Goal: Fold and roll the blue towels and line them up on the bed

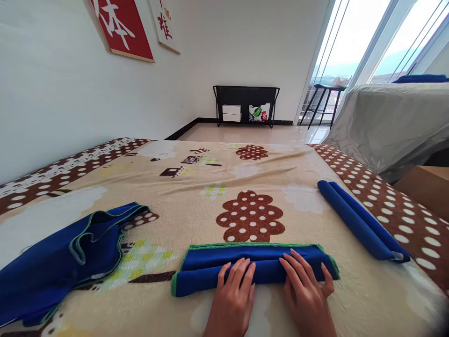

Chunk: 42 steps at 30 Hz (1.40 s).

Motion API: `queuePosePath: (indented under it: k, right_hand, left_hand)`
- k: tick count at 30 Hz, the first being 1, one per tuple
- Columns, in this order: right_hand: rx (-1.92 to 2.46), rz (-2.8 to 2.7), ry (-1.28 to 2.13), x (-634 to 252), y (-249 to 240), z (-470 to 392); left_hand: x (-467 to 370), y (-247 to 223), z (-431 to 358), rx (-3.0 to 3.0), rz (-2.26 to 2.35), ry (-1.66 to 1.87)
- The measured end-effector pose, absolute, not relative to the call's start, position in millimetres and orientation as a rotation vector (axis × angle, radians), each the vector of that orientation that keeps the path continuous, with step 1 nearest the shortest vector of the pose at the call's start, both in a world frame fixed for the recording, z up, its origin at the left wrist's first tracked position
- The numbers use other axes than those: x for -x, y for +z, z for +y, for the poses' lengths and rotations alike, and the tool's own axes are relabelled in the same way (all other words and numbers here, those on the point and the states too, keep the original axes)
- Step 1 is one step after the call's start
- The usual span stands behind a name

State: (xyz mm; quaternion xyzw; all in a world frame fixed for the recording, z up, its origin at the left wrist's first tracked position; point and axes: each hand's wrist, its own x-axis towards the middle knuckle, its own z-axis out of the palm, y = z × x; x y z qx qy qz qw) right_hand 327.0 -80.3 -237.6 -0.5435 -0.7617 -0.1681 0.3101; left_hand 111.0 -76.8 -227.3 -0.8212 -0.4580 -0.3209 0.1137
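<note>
A blue cloth with green edging (196, 280) lies partly rolled on the patterned blanket, its near side a thick roll and a flat strip showing beyond it. My left hand (234, 292) rests on the middle of the roll, fingers spread and laid on top. On the roll's right part lies my right hand (308, 288), its fingers also apart and flat. To the left is a loose, crumpled pile of blue cloth (70, 257) with green edges. A finished-looking blue roll (361, 220) lies at an angle on the right.
The blanket (182, 206) has a brown dotted border. Beyond it stand a black rack (245, 96) by the wall and a black stool (324, 100) near the window. Plastic-covered furniture (393, 117) and a cardboard box (426, 187) are at right.
</note>
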Motion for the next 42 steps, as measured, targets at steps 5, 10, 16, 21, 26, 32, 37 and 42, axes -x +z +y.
queuePosePath:
  k: [5, 10, 16, 21, 26, 32, 37, 42]
  right_hand:
    - [1.515, -1.976, -0.344, -338.3, -248.9, -76.3]
    - [1.483, -1.987, -0.334, -349.0, -254.7, -76.4]
    - [1.439, -2.006, -0.316, -342.5, -249.7, -77.3]
    - [1.256, -2.21, -0.288, -323.1, -242.6, -79.5]
    - [1.303, -2.278, -0.291, -312.3, -241.0, -75.7]
    - [1.449, -2.209, -0.36, -340.3, -249.5, -74.5]
    - [1.575, -2.142, -0.422, -382.0, -257.3, -78.0]
    - [1.655, -2.086, -0.418, -412.5, -264.4, -79.2]
  left_hand:
    - [-121.4, -236.2, -69.3, 2.462, -1.371, -0.822]
    - [-118.4, -236.0, -70.1, 2.48, -1.398, -0.833]
    - [-120.3, -229.2, -70.2, 2.495, -1.407, -0.802]
    - [-121.2, -224.8, -71.4, 2.492, -1.403, -0.787]
    - [-122.0, -225.5, -72.0, 2.496, -1.417, -0.762]
    - [-103.6, -223.0, -71.3, 2.531, -1.381, -0.6]
    - [-59.9, -229.3, -71.6, 2.371, -1.471, -0.57]
    - [-7.3, -237.1, -77.4, 2.222, -1.675, -0.539]
